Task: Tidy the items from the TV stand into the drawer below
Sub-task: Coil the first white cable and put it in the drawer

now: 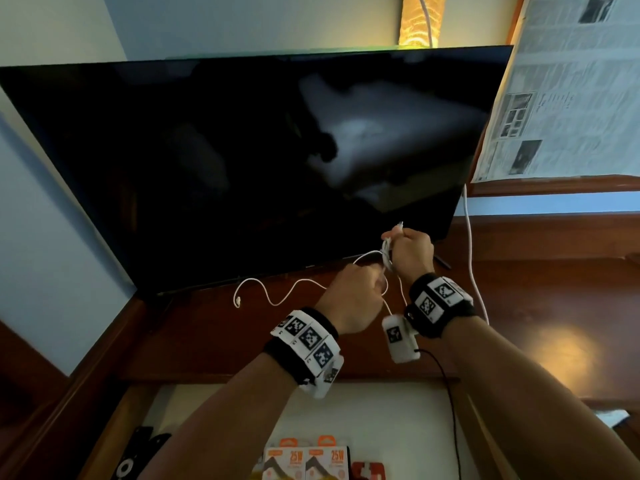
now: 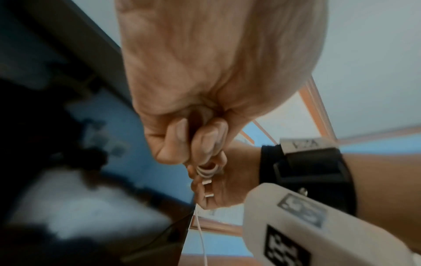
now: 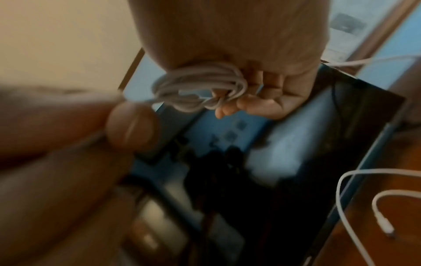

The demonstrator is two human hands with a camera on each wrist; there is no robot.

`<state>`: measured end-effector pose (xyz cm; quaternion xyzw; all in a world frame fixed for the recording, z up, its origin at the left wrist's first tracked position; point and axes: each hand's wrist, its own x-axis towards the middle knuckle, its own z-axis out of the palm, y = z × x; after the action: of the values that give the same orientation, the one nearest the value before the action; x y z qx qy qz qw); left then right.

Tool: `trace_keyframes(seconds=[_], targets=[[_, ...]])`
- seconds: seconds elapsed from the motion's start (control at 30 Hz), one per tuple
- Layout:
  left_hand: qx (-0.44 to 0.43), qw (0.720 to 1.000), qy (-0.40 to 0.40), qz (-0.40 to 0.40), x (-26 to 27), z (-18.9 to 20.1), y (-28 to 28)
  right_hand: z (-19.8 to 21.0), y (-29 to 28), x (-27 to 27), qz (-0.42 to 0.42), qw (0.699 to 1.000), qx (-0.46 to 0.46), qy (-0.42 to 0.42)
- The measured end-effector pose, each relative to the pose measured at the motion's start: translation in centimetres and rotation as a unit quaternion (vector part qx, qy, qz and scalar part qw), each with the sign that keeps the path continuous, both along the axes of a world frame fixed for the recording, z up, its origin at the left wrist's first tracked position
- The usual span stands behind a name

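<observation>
A thin white charging cable point(image 1: 277, 299) trails across the wooden TV stand point(image 1: 214, 341), its free plug end point(image 1: 237, 301) lying at the left. My right hand point(image 1: 405, 244) is raised in front of the TV and grips a coil of this cable point(image 3: 198, 86) wound round its fingers. Just below and left of it, my left hand point(image 1: 363, 278) pinches the strand leading into the coil point(image 2: 207, 169). The drawer point(image 1: 381, 410) below stands open, showing a white bottom.
A large dark TV point(image 1: 242, 161) fills the back of the stand. A thicker white cord point(image 1: 471, 258) hangs down at its right edge. In the drawer lie two orange-and-white 25W charger boxes point(image 1: 308, 462), a red item point(image 1: 369, 471) and black items point(image 1: 138, 448).
</observation>
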<state>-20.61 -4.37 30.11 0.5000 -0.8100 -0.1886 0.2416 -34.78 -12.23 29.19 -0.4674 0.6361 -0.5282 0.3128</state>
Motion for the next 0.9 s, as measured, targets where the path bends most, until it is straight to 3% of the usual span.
trace_keyframes(seconds=[0.1, 0.23, 0.3, 0.43, 0.6, 0.67, 0.73, 0.83, 0.9], targets=[[0.043, 0.995, 0.087, -0.024, 1.1, -0.4, 0.2, 0.0, -0.4, 1.4, 0.022, 0.993, 0.018, -0.112], [0.121, 0.966, 0.227, -0.029, 2.1, -2.4, -0.2, -0.5, 0.0, 2.6, 0.035, 0.998, -0.011, -0.043], [0.103, 0.968, 0.229, -0.024, 2.5, -2.7, 0.1, -0.2, 0.4, 1.9, 0.043, 0.997, -0.017, -0.057], [0.078, 0.982, 0.16, -0.067, 4.3, -2.8, 0.8, -0.5, 1.9, 0.7, 0.113, 0.991, -0.033, -0.061], [-0.007, 0.994, -0.067, -0.087, 9.4, -4.9, 0.5, -1.5, 6.0, -2.3, 0.297, 0.955, 0.0, -0.022], [-0.068, 0.978, -0.179, -0.08, 10.4, -6.4, 0.2, -2.0, 8.4, -2.8, 0.36, 0.93, 0.038, 0.071], [-0.117, 0.964, -0.231, -0.067, 10.5, -8.0, 0.1, -3.0, 10.3, -2.6, 0.393, 0.898, 0.083, 0.179], [-0.115, 0.958, -0.255, -0.058, 9.4, -11.5, 1.1, -5.1, 12.5, -1.6, 0.401, 0.854, 0.133, 0.304], [-0.076, 0.967, -0.238, -0.056, 8.4, -14.5, 2.4, -6.8, 13.6, -0.9, 0.404, 0.797, 0.145, 0.424]])
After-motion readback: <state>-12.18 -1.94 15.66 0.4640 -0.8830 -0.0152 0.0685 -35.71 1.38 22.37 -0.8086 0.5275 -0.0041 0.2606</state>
